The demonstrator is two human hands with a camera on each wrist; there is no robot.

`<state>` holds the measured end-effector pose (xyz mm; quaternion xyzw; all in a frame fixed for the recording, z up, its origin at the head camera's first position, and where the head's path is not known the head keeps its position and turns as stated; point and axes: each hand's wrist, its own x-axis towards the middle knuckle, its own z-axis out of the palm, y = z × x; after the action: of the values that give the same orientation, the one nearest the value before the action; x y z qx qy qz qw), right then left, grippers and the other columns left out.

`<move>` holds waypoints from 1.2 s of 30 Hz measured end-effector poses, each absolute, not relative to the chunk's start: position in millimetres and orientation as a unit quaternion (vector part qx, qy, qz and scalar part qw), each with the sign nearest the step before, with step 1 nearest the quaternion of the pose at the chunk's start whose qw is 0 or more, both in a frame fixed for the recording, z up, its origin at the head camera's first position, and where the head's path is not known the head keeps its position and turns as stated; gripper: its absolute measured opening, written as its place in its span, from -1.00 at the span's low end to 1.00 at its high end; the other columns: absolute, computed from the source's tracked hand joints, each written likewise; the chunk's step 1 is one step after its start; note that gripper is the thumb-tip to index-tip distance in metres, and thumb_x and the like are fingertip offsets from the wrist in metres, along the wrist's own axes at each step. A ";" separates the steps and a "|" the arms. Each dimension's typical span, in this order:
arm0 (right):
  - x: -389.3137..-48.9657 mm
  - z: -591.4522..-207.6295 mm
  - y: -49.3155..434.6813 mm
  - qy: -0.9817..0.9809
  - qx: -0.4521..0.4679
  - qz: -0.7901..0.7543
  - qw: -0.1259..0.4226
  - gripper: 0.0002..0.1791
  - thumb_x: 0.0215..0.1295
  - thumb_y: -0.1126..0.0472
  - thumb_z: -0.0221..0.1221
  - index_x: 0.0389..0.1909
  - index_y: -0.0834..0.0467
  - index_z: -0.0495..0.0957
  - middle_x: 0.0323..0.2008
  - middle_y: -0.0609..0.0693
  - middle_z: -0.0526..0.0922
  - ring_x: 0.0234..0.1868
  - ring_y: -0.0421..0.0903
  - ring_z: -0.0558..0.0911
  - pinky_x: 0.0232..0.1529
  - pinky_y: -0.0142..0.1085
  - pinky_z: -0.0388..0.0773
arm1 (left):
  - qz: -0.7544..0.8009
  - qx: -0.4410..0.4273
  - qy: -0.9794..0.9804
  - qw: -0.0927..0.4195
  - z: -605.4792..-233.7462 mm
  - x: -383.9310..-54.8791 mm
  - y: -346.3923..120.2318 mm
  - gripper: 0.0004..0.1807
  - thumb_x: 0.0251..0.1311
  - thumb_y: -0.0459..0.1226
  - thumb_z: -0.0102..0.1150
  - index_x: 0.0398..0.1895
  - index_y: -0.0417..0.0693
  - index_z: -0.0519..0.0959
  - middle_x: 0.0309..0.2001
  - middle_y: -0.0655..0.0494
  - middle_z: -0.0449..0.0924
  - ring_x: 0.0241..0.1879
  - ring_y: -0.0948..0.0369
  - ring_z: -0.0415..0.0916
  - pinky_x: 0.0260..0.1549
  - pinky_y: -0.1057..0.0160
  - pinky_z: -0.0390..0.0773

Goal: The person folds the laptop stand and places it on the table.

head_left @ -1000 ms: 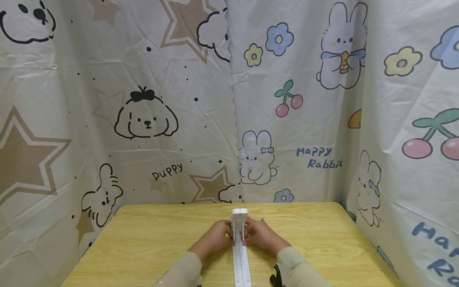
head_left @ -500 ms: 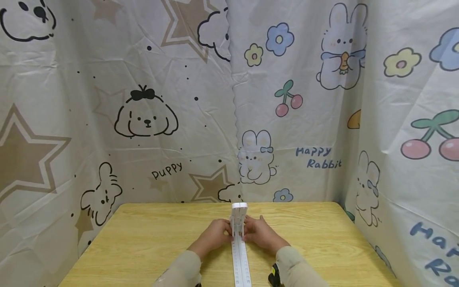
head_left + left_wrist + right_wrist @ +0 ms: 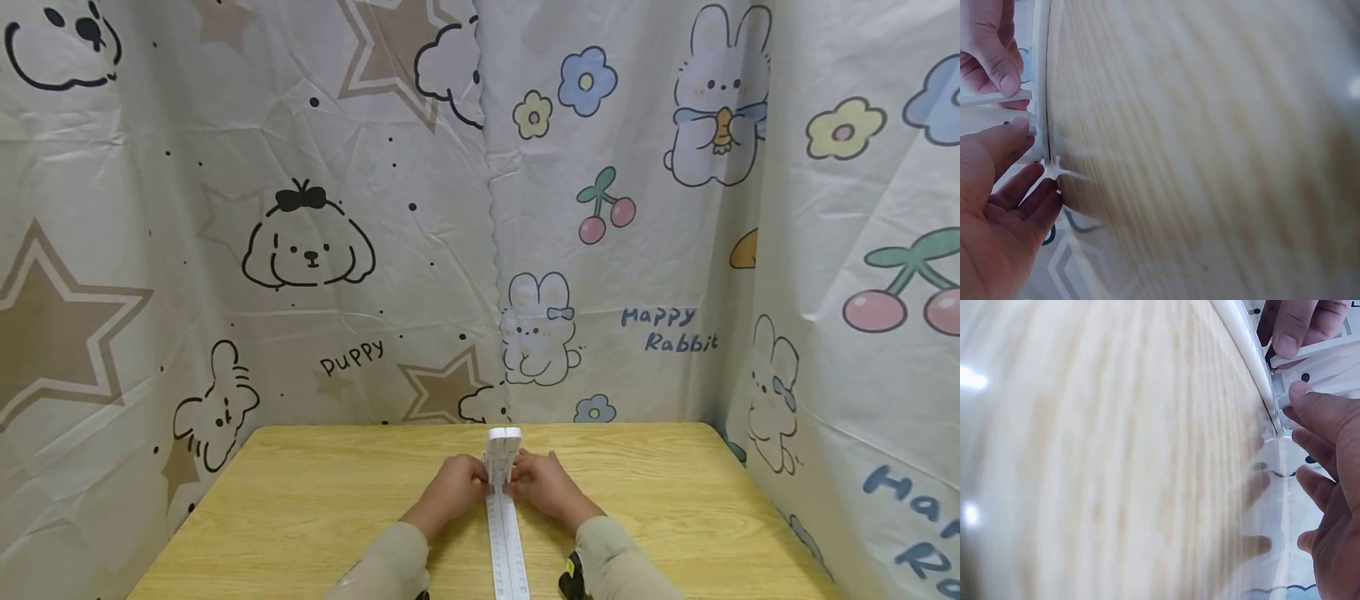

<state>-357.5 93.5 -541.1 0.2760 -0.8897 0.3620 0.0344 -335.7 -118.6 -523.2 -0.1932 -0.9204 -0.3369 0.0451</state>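
A white plastic folding stand (image 3: 510, 542) lies lengthwise on the table, its long strip marked by rows of small notches. At the far end of the strip a raised part (image 3: 505, 442) with two thin side legs stands up. My left hand (image 3: 453, 487) pinches the left leg between thumb and fingers. On the other side, my right hand (image 3: 549, 487) pinches the right leg. In the left wrist view, the left thumb (image 3: 1019, 125) presses one white leg. The right wrist view has the right thumb (image 3: 1300, 390) on the other leg, with the remaining fingers spread below.
The wooden table (image 3: 330, 500) extends on both sides of the stand. A patterned curtain (image 3: 420, 275) hangs behind the table and along its sides. A black item with a yellow mark (image 3: 572, 575) sits by the right sleeve (image 3: 622, 554).
Both hands have moved slightly away from me along the strip. The side legs of the raised part have shifted the same way, and its top now stands a little higher in view.
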 end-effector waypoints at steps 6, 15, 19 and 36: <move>-358.8 -539.0 90.2 -0.898 0.259 0.351 0.054 -0.93 0.19 0.19 0.44 -0.31 0.03 0.82 0.04 -0.04 0.77 0.34 0.18 0.54 0.37 0.60 -0.18 | -0.335 -0.179 -0.924 0.043 -525.7 -338.3 -117.7 -0.93 0.17 -0.37 0.38 -0.42 -0.07 0.80 -0.29 0.20 0.76 -0.24 0.28 0.59 -0.15 0.14 0.67; -356.0 -533.5 85.5 -0.929 0.188 0.305 0.091 -0.84 0.27 0.00 0.40 -0.35 0.00 0.81 0.14 0.08 0.71 0.28 0.17 0.58 0.40 0.51 0.03 | -0.368 -0.106 -0.923 0.027 -523.6 -338.4 -116.8 -0.74 0.33 -0.24 0.31 -0.55 -0.07 0.73 -0.57 0.23 0.52 -0.57 0.28 0.34 -0.66 0.33 0.30; -356.7 -531.8 85.5 -0.925 0.185 0.318 0.096 -0.82 0.27 -0.02 0.40 -0.22 -0.04 0.81 0.10 0.00 0.73 0.23 0.12 0.62 0.41 0.44 0.13 | -0.371 -0.090 -0.923 0.041 -522.3 -337.7 -117.0 -0.81 0.29 -0.17 0.38 -0.36 -0.11 0.76 -0.36 0.15 0.69 -0.38 0.23 0.53 -0.49 0.22 0.56; -362.0 -530.7 91.5 -0.850 0.219 0.479 0.010 -0.83 0.36 0.22 0.33 -0.06 0.07 0.75 -0.11 -0.08 0.80 -0.01 -0.08 0.72 0.10 -0.11 0.66 | -0.496 -0.123 -0.857 0.067 -524.8 -343.5 -114.7 -0.87 0.16 -0.46 0.42 -0.24 -0.15 0.75 -0.22 0.09 0.78 -0.18 0.22 0.67 -0.14 0.18 0.73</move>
<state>-362.0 91.5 -530.7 0.2193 -0.8501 0.4787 0.0096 -343.5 -114.7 -524.8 -0.1226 -0.8568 -0.4964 0.0670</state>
